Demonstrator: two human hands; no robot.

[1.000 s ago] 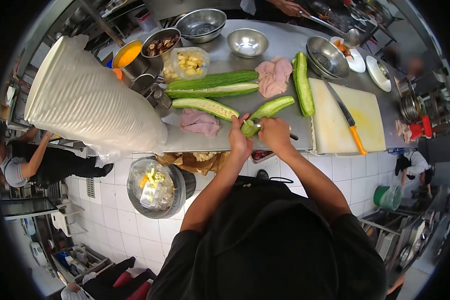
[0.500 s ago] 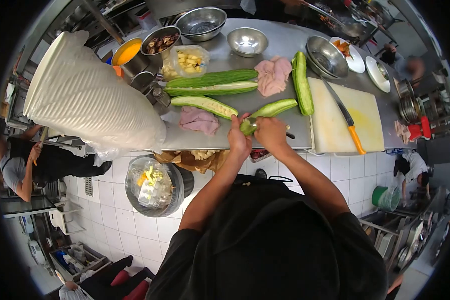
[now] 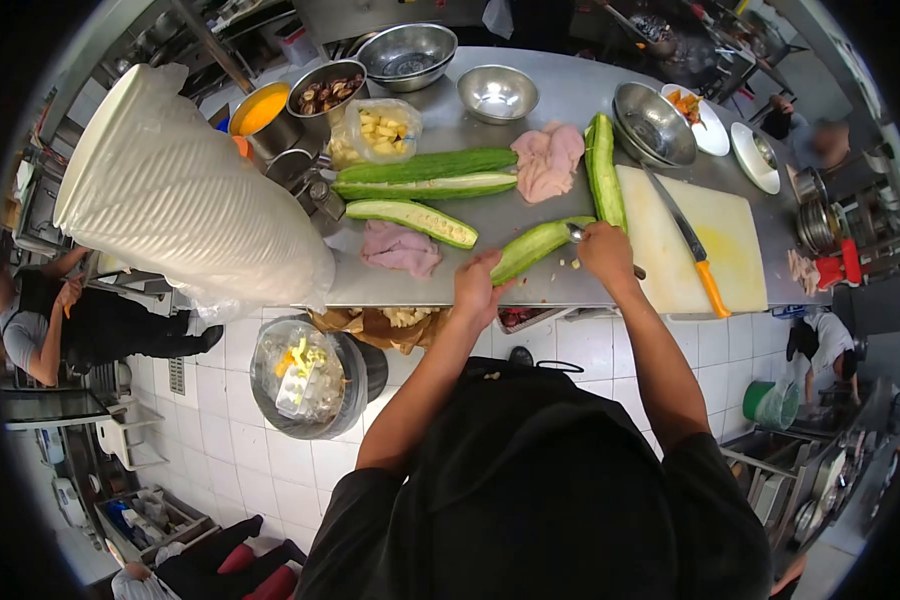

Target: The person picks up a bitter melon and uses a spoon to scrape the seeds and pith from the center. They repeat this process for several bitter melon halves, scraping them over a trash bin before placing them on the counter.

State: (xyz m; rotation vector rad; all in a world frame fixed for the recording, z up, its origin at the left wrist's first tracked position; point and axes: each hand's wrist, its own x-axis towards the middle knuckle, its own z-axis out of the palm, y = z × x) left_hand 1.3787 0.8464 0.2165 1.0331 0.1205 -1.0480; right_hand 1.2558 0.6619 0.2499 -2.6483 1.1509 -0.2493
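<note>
My left hand (image 3: 479, 289) grips the near end of a green gourd half (image 3: 533, 248), which lies slanted on the steel table (image 3: 400, 292). Closed round a metal spoon (image 3: 576, 232), my right hand (image 3: 607, 255) is at the gourd's far end; the spoon's dark handle sticks out below the hand. To the left lies another gourd half (image 3: 413, 221), cut face up, with seeds showing. Behind it are more long green gourds (image 3: 425, 173), and one gourd (image 3: 605, 172) stands lengthwise beside the cutting board. Small bits are scattered near my right hand.
A knife (image 3: 686, 222) with an orange handle lies on the white cutting board (image 3: 745, 255). Pale raw meat (image 3: 548, 163), metal bowls (image 3: 498, 93) and a large wrapped stack (image 3: 200, 190) are on the table. A lined bin (image 3: 305, 380) is below. Other people stand around.
My right hand has moved right with the spoon, from near my left hand to the gourd's far end. More of the gourd's upper surface now shows.
</note>
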